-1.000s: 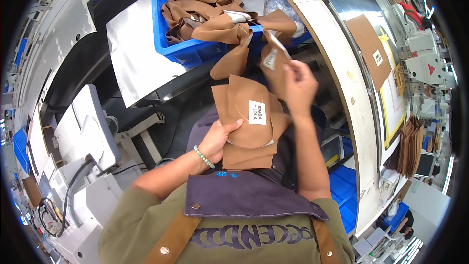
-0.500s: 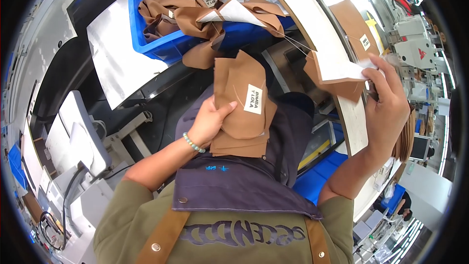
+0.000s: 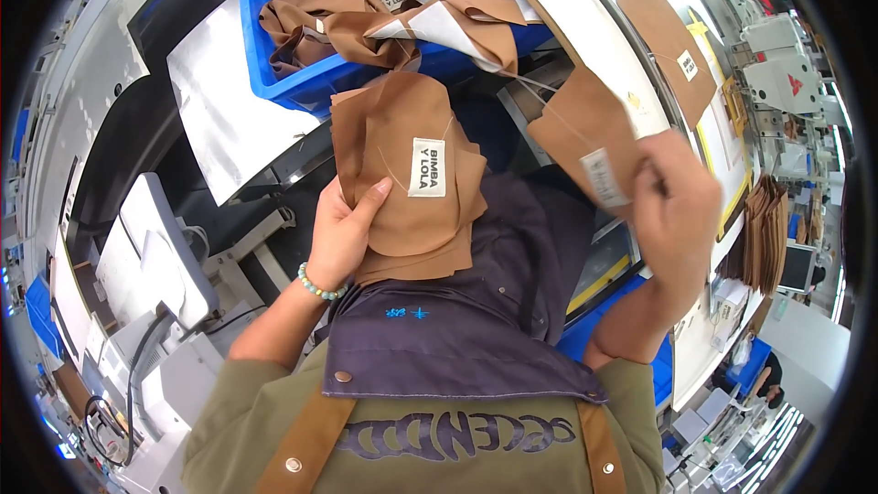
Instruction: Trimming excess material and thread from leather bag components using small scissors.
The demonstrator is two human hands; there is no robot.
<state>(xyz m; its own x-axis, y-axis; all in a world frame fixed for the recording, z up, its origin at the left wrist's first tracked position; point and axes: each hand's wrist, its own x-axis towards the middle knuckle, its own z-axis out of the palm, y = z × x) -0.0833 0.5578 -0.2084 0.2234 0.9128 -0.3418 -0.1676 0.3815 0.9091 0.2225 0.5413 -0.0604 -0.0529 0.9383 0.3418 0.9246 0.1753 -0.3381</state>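
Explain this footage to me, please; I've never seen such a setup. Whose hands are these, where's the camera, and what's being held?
There is no machine arm here: these are a person's own bare hands, seen from a wide fisheye camera on their head, looking down, so edges bend. Picture left is the person's left. The left hand grips a stack of brown pieces, the top one bearing a white label. The right hand, slightly blurred, holds a single brown piece. Ahead, a blue bin contains more brown material. On the worktop at the right lies another labelled piece.
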